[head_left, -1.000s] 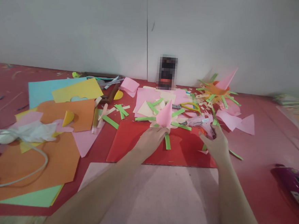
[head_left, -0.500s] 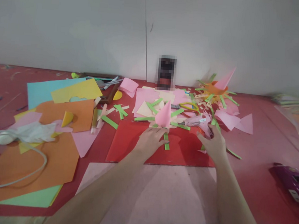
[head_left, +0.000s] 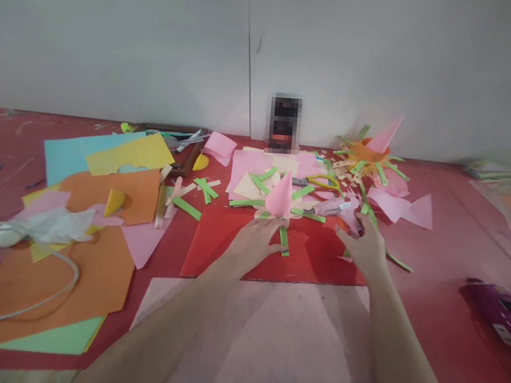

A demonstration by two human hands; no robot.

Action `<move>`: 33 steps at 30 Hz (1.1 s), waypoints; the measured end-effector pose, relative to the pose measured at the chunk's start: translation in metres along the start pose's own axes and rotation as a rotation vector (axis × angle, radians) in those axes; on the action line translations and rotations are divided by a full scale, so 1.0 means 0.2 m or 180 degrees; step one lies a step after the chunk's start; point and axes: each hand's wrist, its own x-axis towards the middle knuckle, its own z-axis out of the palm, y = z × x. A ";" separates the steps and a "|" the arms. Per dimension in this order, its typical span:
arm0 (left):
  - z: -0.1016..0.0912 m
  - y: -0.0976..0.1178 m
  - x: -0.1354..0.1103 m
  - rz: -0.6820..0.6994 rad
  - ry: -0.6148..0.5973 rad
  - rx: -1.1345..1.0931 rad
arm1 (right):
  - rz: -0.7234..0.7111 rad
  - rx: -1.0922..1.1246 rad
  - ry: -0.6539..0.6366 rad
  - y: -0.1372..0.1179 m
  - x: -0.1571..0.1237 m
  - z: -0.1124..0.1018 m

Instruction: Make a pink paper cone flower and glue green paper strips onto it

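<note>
A pink paper cone (head_left: 280,199) stands point-up, with green paper strips (head_left: 246,203) spreading from its base. My left hand (head_left: 257,238) lies over the front of that base, thumb stretched out across a green strip, fingers extended; the fingertips' exact contact is hidden. A pink glue gun (head_left: 334,206) lies just right of the cone, its nozzle toward the strips. Beside the glue gun's handle is my right hand (head_left: 364,241), thumb and fingers apart; I cannot tell whether the fingers touch the handle. A red board (head_left: 308,253) lies beneath both.
Yellow-handled scissors (head_left: 321,182) lie behind the cone. At the back right stands an orange paper piece (head_left: 367,150) with green strips and a pink cone. Coloured paper sheets (head_left: 74,278) and a white cable (head_left: 62,297) cover the left. A purple device (head_left: 498,310) is far right.
My left hand has shifted very slightly, its thumb a little lower. My right hand, the cone and the glue gun look almost unchanged.
</note>
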 end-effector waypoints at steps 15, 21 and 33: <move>-0.01 0.00 0.00 -0.0063 -0.0066 -0.0104 | 0.0006 0.0093 -0.0010 0.01 0.00 0.01; -0.01 0.00 -0.01 -0.0070 -0.0048 -0.0147 | 0.0012 0.0039 -0.0039 0.00 0.00 0.00; 0.00 0.00 -0.03 -0.0066 0.0311 -0.0583 | 0.0444 0.0493 0.0413 -0.03 0.02 0.00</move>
